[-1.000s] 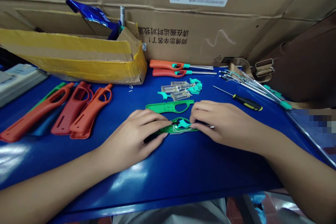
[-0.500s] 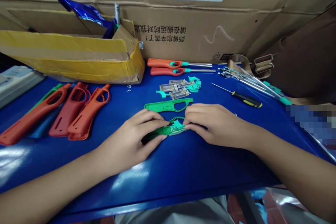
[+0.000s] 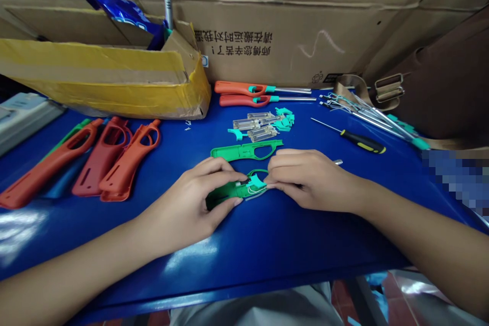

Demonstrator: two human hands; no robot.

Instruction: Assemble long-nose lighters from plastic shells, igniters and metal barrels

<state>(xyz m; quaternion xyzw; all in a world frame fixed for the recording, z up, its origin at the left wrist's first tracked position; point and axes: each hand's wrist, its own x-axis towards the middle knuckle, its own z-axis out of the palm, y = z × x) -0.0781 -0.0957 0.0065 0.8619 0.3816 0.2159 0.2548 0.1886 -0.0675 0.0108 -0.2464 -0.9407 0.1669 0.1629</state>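
Note:
A green half casing of a long-nosed gas lighter (image 3: 228, 191) lies between my hands, with white wires and a teal trigger (image 3: 256, 181) in it. My left hand (image 3: 200, 191) grips the casing's handle end between thumb and fingers, the fingertips beside a small dark part near the trigger. My right hand (image 3: 309, 178) is closed in a pinch at the front end. A metal lighter tube (image 3: 338, 162) pokes out behind this hand; its fingers hide most of the tube. Just beyond lies the other green half casing (image 3: 240, 153), open side up.
Clear fuel tanks (image 3: 262, 133) and teal triggers (image 3: 283, 121) lie behind the casings. Two orange-red lighters (image 3: 239, 100) are farther back. A screwdriver (image 3: 362, 142) and wired metal tubes (image 3: 367, 114) lie right, orange and red casings (image 3: 130, 163) left. A yellow-taped box (image 3: 153, 97) stands back left.
My left fingertips have drawn back slightly from the trigger, showing more of the dark part and wires. The right hand keeps its pinch; more of the tube's tip shows. The view has shifted slightly.

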